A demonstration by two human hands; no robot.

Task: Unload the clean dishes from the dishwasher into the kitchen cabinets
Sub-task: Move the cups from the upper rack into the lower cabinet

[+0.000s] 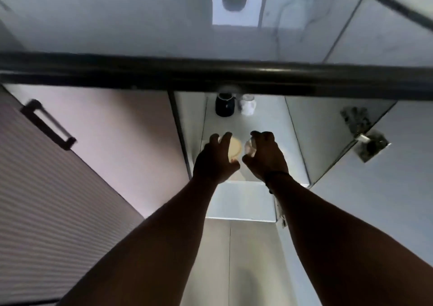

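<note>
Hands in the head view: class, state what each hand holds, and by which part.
The left hand grips a round cream-coloured lidded item by its side. The right hand grips a small clear glass item around its body. Exact contact is blurred.

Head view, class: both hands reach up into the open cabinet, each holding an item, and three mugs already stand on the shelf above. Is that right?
Not quite. The head view shows two mugs there, not three: a dark mug and a white mug. The left hand and right hand do each hold something inside the open cabinet.
</note>
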